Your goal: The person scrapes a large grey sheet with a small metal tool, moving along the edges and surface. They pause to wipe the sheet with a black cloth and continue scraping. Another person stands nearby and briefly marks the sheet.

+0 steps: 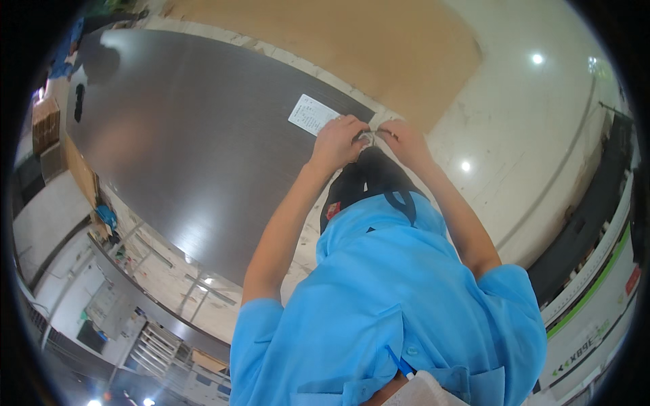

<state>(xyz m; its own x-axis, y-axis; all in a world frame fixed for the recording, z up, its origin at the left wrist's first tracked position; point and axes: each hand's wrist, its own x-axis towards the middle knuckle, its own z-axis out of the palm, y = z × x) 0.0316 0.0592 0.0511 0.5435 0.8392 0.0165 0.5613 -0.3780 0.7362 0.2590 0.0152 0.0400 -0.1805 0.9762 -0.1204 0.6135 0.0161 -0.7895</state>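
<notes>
A small pale crumpled piece, too small to tell its kind, sits at about 12 o'clock from the person's chest, pinched between both hands at the near edge of the large dark grey surface. The left hand closes its grip on the piece's left side, fingers curled tight; the right hand closes on its right side likewise. A white printed paper label lies on the surface at 10 o'clock, just beside the left hand. A brown board lies on the pale floor at 12 o'clock. A blue shirt fills 6 o'clock.
</notes>
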